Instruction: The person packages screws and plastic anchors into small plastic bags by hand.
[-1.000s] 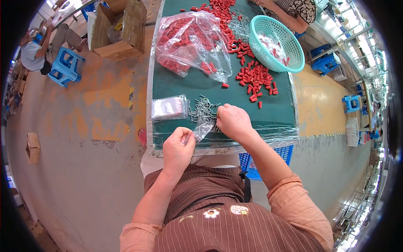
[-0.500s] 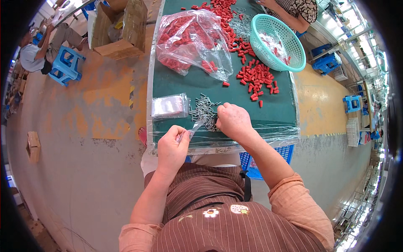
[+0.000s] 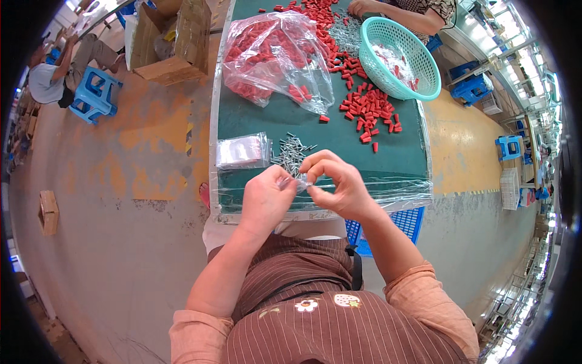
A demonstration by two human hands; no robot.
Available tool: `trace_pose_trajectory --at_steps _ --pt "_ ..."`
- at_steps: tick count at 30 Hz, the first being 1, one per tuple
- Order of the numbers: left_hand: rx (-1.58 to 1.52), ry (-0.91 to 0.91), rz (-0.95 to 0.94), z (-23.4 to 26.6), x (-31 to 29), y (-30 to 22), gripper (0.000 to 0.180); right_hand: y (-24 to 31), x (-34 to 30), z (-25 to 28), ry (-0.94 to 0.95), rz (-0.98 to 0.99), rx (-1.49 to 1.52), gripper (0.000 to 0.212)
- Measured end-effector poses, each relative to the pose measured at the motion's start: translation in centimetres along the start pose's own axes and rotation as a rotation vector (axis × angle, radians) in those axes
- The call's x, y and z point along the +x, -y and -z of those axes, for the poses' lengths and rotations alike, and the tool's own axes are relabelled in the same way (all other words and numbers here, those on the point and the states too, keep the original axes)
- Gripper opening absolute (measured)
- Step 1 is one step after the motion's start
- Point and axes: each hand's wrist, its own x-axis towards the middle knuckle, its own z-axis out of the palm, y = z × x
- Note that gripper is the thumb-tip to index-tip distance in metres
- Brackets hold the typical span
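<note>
Just in front of my body, over the near part of the green table (image 3: 376, 167), my left hand (image 3: 268, 197) pinches a small clear plastic bag (image 3: 300, 184). My right hand (image 3: 341, 187) has its thumb and fingertips at the bag's other side, the fingers curled. What lies inside the bag is too small to tell. Right beyond both hands is a loose pile of grey metal screws (image 3: 291, 151), partly covered by my fingers. Left of the pile lies a stack of flat clear bags (image 3: 242, 151).
A large clear bag of red tapered plastic pieces (image 3: 270, 57) lies farther back. Loose red pieces (image 3: 370, 109) spread beside a teal basket (image 3: 431, 85) holding small bags. A co-worker's hand (image 3: 364, 7) is at the far screws (image 3: 347, 33). A blue crate (image 3: 409, 224) stands below the table.
My right hand has come away from the screw pile to the bag. My left hand has moved right, bringing the bag toward it. The co-worker's hand reaches farther left.
</note>
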Motion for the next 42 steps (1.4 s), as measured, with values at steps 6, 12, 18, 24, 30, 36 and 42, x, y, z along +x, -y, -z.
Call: trace_pose_trajectory --at_steps 6,12,18,24,30,36,42 --pt "-0.076 0.119 0.019 -1.0 0.2 -1.8 0.014 -1.3 -0.8 0.5 -0.045 0.106 -0.220 0.017" --pt "-0.115 0.126 0.037 -1.2 0.4 -1.8 0.014 -1.0 -1.2 2.0 0.000 0.081 -0.306 0.019" --pt "-0.080 0.094 0.103 -0.3 1.0 -1.7 0.013 -2.9 -1.1 6.6 -0.305 -0.093 -0.492 0.023" --pt "-0.411 0.166 0.356 0.2 2.5 -0.9 0.013 -8.9 -1.8 9.8 -0.360 -0.365 -0.959 0.021" --pt "-0.472 0.223 0.514 1.4 2.9 -0.3 0.015 -8.8 -1.5 9.8 -0.331 -0.339 -0.891 0.014" --pt "-0.478 0.201 0.476 0.9 2.3 -0.2 0.016 -7.9 -0.1 9.3 -0.243 -0.165 -0.700 0.014" --pt "-0.431 0.153 0.370 0.1 1.9 -0.2 0.013 -8.4 0.4 9.7 -0.112 -0.080 -1.037 0.009"
